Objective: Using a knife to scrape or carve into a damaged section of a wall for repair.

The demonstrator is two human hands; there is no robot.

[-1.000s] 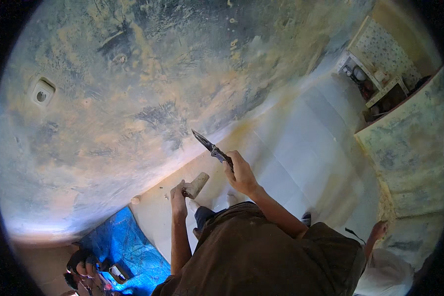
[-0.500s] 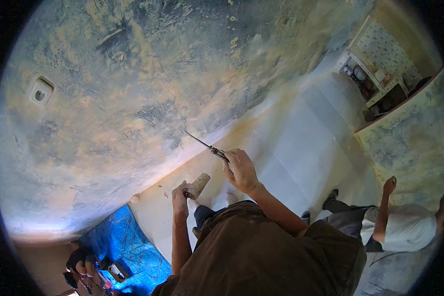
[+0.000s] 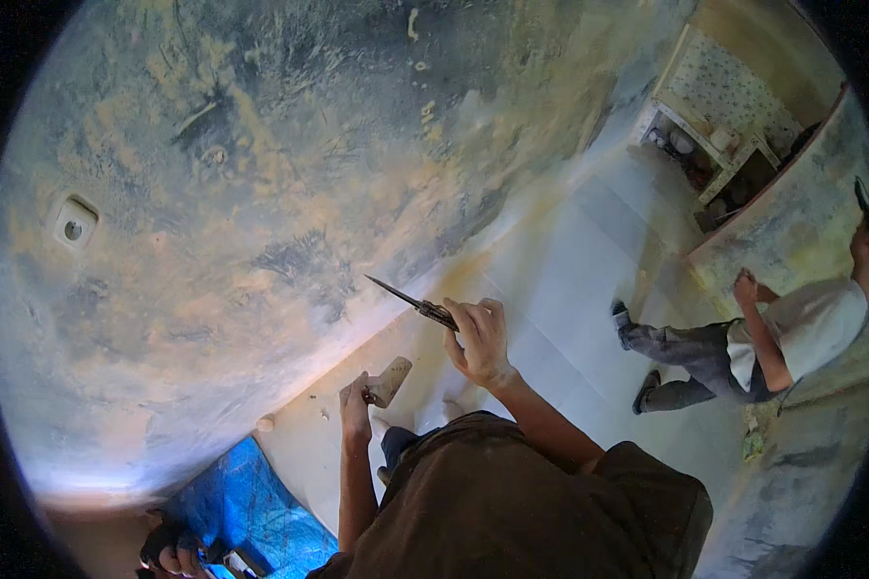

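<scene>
My right hand (image 3: 478,340) is closed round the dark handle of a trowel (image 3: 407,298), seen almost edge-on as a long thin blade. Its tip points left toward the blotchy plastered wall (image 3: 290,183); whether it touches cannot be told. Lower and to the left, my left hand (image 3: 355,400) grips a putty knife (image 3: 388,382) by its handle. That blade is flared, pale and smeared with plaster, and it points up to the right. Grey and cream patches of plaster cover the wall before me.
A white socket (image 3: 75,223) is set in the wall at left. Blue tarp (image 3: 251,502) covers floor at lower left, beside a crouching person (image 3: 172,552). Another person (image 3: 792,333) stands at right on the pale tiles (image 3: 570,299). Far right is a cabinet (image 3: 710,154) with things inside.
The trowel has turned slightly and shows more edge-on, still in my right hand. The person at right has shifted their legs and arms. My view has tilted, moving the wall lower in the picture.
</scene>
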